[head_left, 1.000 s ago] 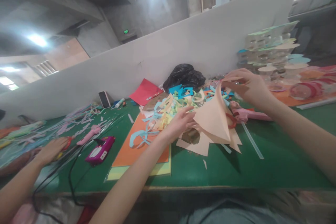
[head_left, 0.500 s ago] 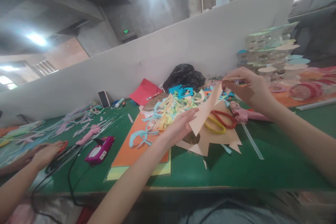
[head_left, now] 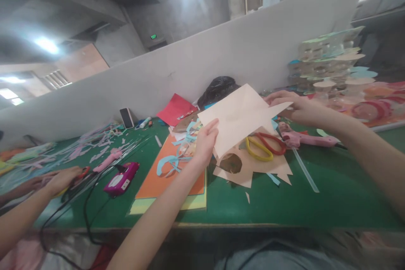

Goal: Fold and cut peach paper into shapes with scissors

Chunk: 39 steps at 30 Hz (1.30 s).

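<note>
Peach paper sheet now faces the camera flat instead of edge-on, held above the scissors, its long axis running lower left to upper right between the left hand, clamped on its lower-left edge, and the right hand, pinching its right tip.

Scissors lie beside a pink glue gun.
</note>
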Available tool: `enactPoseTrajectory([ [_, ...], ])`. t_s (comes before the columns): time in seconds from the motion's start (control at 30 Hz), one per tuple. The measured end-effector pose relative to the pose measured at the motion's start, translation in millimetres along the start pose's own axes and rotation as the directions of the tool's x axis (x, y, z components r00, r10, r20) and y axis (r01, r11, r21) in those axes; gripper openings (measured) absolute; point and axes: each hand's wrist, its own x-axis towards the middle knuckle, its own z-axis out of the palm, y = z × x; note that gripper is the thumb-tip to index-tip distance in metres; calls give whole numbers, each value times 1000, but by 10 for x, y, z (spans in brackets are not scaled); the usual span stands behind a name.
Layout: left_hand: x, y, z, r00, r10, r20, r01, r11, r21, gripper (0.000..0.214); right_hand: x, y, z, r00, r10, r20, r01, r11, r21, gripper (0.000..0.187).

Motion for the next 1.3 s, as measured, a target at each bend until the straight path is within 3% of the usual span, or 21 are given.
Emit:
enactPoseTrajectory([
  [0.17, 1, -5, -7, 999, 38, 38, -37, 998, -48, 42, -25, -193, -4, 966, 251, -61, -247, 966, 71, 34],
  [0.3, -49, 4, -10, 995, 67, 67, -65, 998, -27, 35, -35, -260, -32, 962, 274, 6, -273, 958, 87, 35],
  [0.43, -94, 2, 14, 984, 121, 131, -118, 993, -31, 22, -39, -269, -10, 935, 346, -83, -341, 938, 63, 45],
  [0.6, -119, 1, 27, 936, 182, 301, -139, 977, -159, 44, -46, -221, 45, 885, 435, -166, -399, 892, 211, 40],
  [0.7, -176, 27, 14, 889, 230, 397, -203, 973, -109, 57, -49, -166, 52, 841, 508, -187, -452, 849, 272, 34],
  [0.77, -218, 43, 15, 880, 217, 422, -219, 975, -46, 62, -47, -140, 49, 822, 530, -209, -478, 841, 254, 33],
  [0.97, -199, -13, 8, 924, 230, 307, -284, 948, 143, 34, -44, -187, 64, 849, 491, -195, -447, 865, 229, 34],
  [1.03, -160, -53, -11, 934, 242, 263, -292, 941, 170, 33, -43, -241, 69, 861, 483, -161, -436, 862, 257, 32],
  [1.17, -119, -71, -15, 949, 262, 176, -286, 950, 128, 35, -44, -316, 66, 874, 463, -146, -413, 867, 278, 28],
  [1.3, -106, -17, 12, 939, 306, 155, -314, 949, 32, 38, -43, -313, 68, 886, 422, -193, -360, 888, 286, 30],
])
